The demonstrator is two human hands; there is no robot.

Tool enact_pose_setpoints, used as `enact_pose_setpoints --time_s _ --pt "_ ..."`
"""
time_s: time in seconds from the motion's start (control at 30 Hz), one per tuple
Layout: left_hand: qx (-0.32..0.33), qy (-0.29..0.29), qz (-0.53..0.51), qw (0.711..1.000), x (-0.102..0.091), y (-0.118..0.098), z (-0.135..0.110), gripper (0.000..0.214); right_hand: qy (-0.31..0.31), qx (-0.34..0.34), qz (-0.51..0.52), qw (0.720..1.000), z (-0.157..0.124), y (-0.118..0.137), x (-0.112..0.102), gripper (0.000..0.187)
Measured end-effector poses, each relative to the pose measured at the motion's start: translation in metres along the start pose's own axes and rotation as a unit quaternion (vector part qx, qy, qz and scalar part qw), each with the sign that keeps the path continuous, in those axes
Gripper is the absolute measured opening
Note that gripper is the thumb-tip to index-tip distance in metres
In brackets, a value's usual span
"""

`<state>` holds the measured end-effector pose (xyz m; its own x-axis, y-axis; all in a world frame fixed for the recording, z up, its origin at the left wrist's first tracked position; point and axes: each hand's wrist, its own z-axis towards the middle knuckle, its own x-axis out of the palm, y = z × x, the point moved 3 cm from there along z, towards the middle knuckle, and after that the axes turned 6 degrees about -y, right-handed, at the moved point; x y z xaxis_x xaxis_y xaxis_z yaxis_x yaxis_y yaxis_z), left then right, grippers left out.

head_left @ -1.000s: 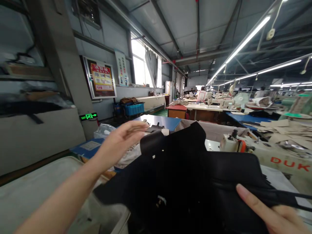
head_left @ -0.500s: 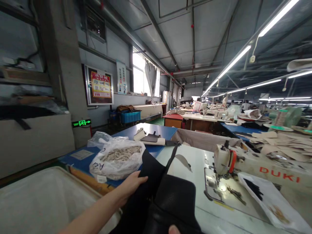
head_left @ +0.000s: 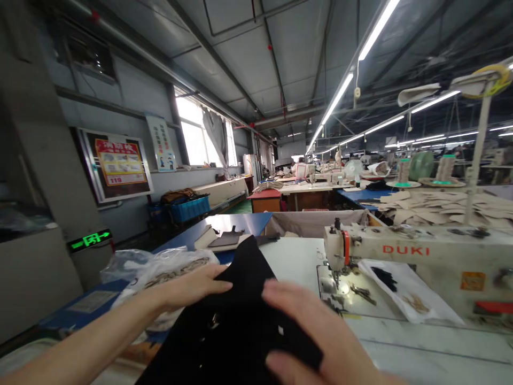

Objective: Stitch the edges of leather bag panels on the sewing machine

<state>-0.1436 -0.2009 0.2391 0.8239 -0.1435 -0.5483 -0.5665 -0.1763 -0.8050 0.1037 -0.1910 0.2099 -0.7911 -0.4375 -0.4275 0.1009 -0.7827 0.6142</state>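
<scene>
A black sewn piece (head_left: pixel 236 310) is held up in front of me, its narrow end pointing away. Small openings and a little white mark show on its face. My left hand (head_left: pixel 200 284) is closed on its left edge, thumb on top and fingers partly hidden. My right hand (head_left: pixel 316 331), somewhat blurred, lies over the right side of the piece with thumb and fingers apart. Whether its fingertips touch the piece I cannot tell. To the right, a sewing machine (head_left: pixel 385 248) stands on a pale worktable (head_left: pixel 401 342).
A plastic bag (head_left: pixel 176 262) of grey strips lies left on a blue table (head_left: pixel 100 302). Cut grey and beige pieces (head_left: pixel 224 238) lie behind. By the needle are thread snips (head_left: pixel 363 293) and a white sheet (head_left: pixel 425 299) bearing small bits. Beige pieces (head_left: pixel 425 206) are heaped beyond the machine.
My view has swung right. The black piece has turned over, so the leathery flap no longer shows. My right hand has come up from the bottom edge over it; my left still grips it.
</scene>
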Motion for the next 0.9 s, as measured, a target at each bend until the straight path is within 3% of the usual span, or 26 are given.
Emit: enact_pose_setpoints --time_s 0.07,0.13,0.2,0.23,0.3,0.37,0.5,0.67,0.73,0.9 --pt "-0.004 0.027 0.038 0.999 0.004 -0.015 0.001 0.029 -0.072 0.112 -0.079 0.988 0.005 -0.033 -0.014 0.074" --pt "-0.014 0.056 0.063 0.996 0.007 -0.026 0.006 0.03 0.007 0.211 -0.062 0.975 -0.003 -0.063 -0.008 0.059" --pt "-0.017 0.09 0.079 0.993 0.011 -0.034 0.017 0.03 0.12 0.257 0.028 0.959 -0.019 -0.08 0.01 0.029" --pt "-0.016 0.109 0.086 0.99 0.013 -0.037 0.024 0.029 0.134 0.267 0.071 0.952 -0.027 -0.084 0.019 0.022" --pt "-0.011 0.136 0.115 0.984 0.014 -0.043 0.045 0.028 0.094 0.307 0.155 0.934 -0.037 -0.089 0.036 0.022" --pt "0.0 0.138 0.171 0.975 0.012 -0.048 0.073 0.028 0.036 0.385 0.267 0.883 -0.039 -0.095 0.051 0.023" --pt "0.026 0.11 0.295 0.949 0.015 -0.051 0.146 0.03 -0.039 0.51 0.465 0.723 -0.025 -0.117 0.063 0.02" --pt "0.041 0.136 0.379 0.914 0.063 -0.023 0.217 0.027 -0.044 0.653 0.513 0.556 -0.035 -0.161 0.061 0.022" --pt "0.051 0.148 0.417 0.895 0.084 -0.008 0.233 0.027 -0.048 0.682 0.506 0.526 -0.047 -0.175 0.064 0.025" --pt "0.079 0.168 0.482 0.856 0.108 0.013 0.255 0.028 -0.053 0.697 0.498 0.514 -0.063 -0.198 0.078 0.019"
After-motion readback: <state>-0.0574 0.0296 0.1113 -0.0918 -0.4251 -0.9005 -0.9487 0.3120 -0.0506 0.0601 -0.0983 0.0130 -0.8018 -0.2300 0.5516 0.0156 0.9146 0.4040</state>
